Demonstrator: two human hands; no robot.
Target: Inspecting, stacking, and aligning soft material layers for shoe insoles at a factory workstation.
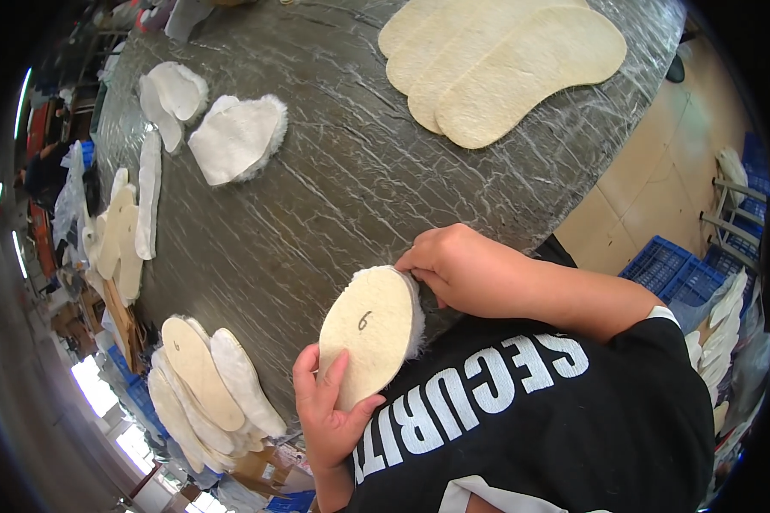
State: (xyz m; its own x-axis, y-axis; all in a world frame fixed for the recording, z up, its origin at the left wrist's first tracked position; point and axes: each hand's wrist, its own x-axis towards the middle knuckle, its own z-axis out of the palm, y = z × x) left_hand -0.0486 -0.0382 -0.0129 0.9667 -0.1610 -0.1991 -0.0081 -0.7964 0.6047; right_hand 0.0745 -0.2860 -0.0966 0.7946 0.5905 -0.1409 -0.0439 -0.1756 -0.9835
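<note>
A cream insole (370, 321) with a handwritten mark on its flat face and white fleece along its right edge is held close to my body. My left hand (338, 410) grips its lower end, thumb and fingers lying on the face. At its upper right end, my right hand (450, 265) is closed, fingertips pinching the edge. To the left, near the table's edge, lies a pile of similar insoles (201, 372), some with fleece showing.
Several large cream insoles (522, 73) lie overlapped on the plastic-covered table (342, 188) at the far right. White fleece pieces (239, 138) sit far left, with more insoles (118, 235) along the left edge. Blue crates (663, 269) stand on the floor at right.
</note>
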